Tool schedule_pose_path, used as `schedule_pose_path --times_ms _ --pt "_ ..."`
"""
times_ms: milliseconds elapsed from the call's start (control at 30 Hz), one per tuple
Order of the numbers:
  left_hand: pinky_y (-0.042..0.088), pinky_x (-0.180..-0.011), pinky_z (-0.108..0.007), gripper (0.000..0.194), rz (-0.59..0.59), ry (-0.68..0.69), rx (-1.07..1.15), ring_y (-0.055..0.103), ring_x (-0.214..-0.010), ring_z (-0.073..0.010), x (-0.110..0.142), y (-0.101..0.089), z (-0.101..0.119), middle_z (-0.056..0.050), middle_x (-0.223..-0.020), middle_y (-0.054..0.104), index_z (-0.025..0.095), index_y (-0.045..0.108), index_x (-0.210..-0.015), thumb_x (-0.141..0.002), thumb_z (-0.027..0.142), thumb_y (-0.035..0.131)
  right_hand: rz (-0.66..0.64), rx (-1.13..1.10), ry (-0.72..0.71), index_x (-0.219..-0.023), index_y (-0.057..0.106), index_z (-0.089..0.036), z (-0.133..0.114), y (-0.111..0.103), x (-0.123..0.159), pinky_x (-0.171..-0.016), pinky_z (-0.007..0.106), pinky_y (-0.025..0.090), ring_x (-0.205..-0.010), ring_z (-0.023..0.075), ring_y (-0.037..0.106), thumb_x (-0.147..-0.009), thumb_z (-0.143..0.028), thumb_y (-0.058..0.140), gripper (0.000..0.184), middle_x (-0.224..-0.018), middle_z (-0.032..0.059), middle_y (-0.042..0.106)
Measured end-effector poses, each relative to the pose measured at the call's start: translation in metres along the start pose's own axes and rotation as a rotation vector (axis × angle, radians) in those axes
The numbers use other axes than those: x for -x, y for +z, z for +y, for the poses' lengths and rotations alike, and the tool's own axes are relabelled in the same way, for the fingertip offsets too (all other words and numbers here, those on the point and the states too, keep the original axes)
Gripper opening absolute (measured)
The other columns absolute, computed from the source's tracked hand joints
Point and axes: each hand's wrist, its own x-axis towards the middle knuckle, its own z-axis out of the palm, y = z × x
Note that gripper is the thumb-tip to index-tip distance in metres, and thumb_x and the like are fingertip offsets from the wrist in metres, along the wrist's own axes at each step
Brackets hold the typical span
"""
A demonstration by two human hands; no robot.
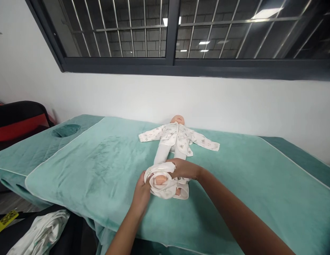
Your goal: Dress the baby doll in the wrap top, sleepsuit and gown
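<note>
A baby doll point(177, 120) lies on its back on a teal padded table point(101, 159), head toward the wall, arms spread. It wears a white printed top point(178, 136) and white trousers point(165, 184), which are bunched up around its feet. My left hand point(141, 193) grips the bunched trouser cloth at the left side, fingers curled. My right hand point(184, 169) is closed over the top of the same cloth by the doll's feet. A bare foot shows through the trouser opening between my hands.
A round face hole point(66, 130) sits at the table's left end. White cloth point(39, 233) lies on a dark surface at the bottom left, near a yellow tag point(5, 220). A red and black object point(18, 124) stands at far left. A white wall and barred window lie behind.
</note>
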Motion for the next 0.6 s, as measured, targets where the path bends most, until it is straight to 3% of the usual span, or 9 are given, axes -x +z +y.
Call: schedule_pose_path --times_ms 167,433,533,600 --pt "0.045 -0.081 -0.028 0.039 -0.007 0.057 -0.019 0.061 -0.088 -0.0192 -0.022 0.003 0.007 -0.004 -0.093 0.069 0.017 0.063 -0.104 -0.077 0.045 0.065 0.039 -0.022 0.043 -0.113 0.064 -0.019 0.001 0.001 -0.002 -0.060 0.023 0.043 -0.071 0.0146 0.056 -0.068 -0.026 0.072 0.046 -0.089 0.0015 0.067" --pt "0.041 -0.089 -0.033 0.025 0.017 0.363 -0.268 0.058 -0.093 -0.0232 -0.037 0.002 0.000 -0.006 -0.096 0.064 0.022 0.063 -0.096 -0.077 0.037 0.068 0.029 -0.277 0.041 -0.110 0.066 -0.017 0.000 -0.002 0.003 -0.077 0.032 0.049 -0.087 0.0212 0.061 -0.055 -0.022 0.080 0.057 -0.094 0.0031 0.069" --pt "0.040 -0.093 -0.033 0.035 -0.071 0.365 -0.280 0.057 -0.101 -0.0260 -0.029 0.001 0.000 -0.008 -0.105 0.063 0.022 0.064 -0.104 -0.071 0.031 0.072 0.044 -0.327 0.059 -0.106 0.067 -0.015 0.000 -0.002 0.003 -0.074 0.032 0.050 -0.084 0.0216 0.062 -0.055 -0.020 0.080 0.053 -0.090 0.0043 0.069" --pt "0.039 -0.095 -0.034 0.047 -0.099 0.265 -0.230 0.055 -0.107 -0.0283 -0.025 0.001 0.001 -0.009 -0.112 0.061 0.022 0.063 -0.108 -0.064 0.028 0.077 0.050 -0.330 0.074 -0.102 0.067 -0.014 0.002 -0.002 0.002 -0.070 0.030 0.049 -0.079 0.0203 0.061 -0.055 -0.020 0.078 0.048 -0.085 0.0038 0.069"
